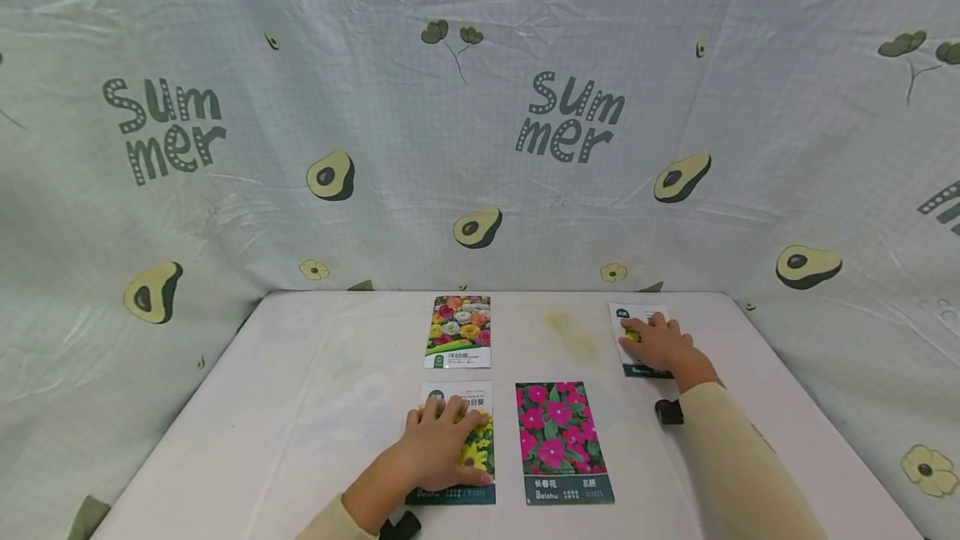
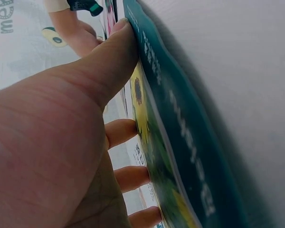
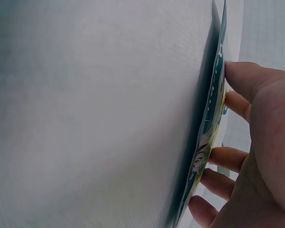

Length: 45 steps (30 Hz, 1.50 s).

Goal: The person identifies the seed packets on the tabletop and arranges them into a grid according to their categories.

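My left hand (image 1: pixel 437 447) rests, fingers spread, on a sunflower seed packet (image 1: pixel 480 450) at the table's near middle. In the left wrist view its thumb and fingertips touch the packet's face, beside the green bottom band (image 2: pixel 180 118). Farther off to the right, my right hand (image 1: pixel 662 347) lies over another seed packet (image 1: pixel 618 315), white on top with a dark green band and some yellow. The right wrist view has the fingertips on that packet's face (image 3: pixel 209 123); much of its print is hidden. Between the hands lies a pink periwinkle seed packet (image 1: pixel 558 436).
Behind the sunflower packet is a packet with multicoloured roselike flowers (image 1: pixel 459 332). All lie on a white table (image 1: pixel 300 415) with a yellowish stain (image 1: pixel 572 334). A pale curtain (image 1: pixel 397 107) printed with avocados hangs along the back and sides. Each wrist wears a black camera (image 1: pixel 669 412).
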Motion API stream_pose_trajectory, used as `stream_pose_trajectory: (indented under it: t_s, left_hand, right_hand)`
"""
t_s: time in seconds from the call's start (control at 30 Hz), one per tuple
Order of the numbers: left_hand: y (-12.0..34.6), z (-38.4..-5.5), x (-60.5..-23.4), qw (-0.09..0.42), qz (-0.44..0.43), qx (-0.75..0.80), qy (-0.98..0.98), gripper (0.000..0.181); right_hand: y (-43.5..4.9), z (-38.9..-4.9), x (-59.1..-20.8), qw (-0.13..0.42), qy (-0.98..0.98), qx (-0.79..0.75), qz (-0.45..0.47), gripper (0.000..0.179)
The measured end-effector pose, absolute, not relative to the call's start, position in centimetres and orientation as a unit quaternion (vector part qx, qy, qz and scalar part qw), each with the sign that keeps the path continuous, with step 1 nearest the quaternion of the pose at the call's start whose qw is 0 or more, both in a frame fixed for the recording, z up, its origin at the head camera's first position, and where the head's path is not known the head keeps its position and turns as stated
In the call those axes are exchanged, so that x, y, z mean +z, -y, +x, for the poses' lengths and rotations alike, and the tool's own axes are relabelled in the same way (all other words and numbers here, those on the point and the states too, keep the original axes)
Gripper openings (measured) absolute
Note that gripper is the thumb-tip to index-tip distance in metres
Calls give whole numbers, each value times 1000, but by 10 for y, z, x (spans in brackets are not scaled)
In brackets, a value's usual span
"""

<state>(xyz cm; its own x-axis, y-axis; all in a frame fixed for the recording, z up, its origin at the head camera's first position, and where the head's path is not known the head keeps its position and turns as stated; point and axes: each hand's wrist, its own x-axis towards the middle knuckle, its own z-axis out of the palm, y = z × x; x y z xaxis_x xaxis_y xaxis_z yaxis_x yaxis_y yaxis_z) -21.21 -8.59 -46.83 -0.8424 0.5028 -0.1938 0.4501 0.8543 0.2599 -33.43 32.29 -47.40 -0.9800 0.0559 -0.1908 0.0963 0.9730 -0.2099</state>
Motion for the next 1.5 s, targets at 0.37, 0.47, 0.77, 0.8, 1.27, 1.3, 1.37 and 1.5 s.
stream_pose_trajectory:
  t_s: [0.37,0.47,0.77,0.8,1.27,1.3,1.37,1.5]
  left_hand:
    - [86,-213,-471,132,247,104,-954,83]
    - [86,-214,-472,132,248,103,-954,83]
    - [86,-213,-470,133,247,109,-953,82]
    - [87,-213,-470,134,248,110,-953,82]
    - [87,-213,-472,135,245,110,-954,82]
    - [87,-213,-472,135,245,110,-954,82]
    - [87,-213,-472,135,245,111,-954,82]
    - [87,-213,-472,134,245,112,-954,82]
  right_hand:
    - [-315,-336,-472,97,-989,-109,27,63]
    - [-312,-336,-471,100,-988,-116,26,63]
    - [-305,-345,-475,109,-987,-118,26,62]
    - [-304,-345,-475,110,-986,-119,25,62]
    - [-287,-348,-474,108,-985,-131,21,61]
    - [-286,-348,-474,107,-985,-130,19,61]
    - [-284,-348,-472,105,-986,-128,16,60]
    - [-279,-345,-469,102,-986,-128,10,59]
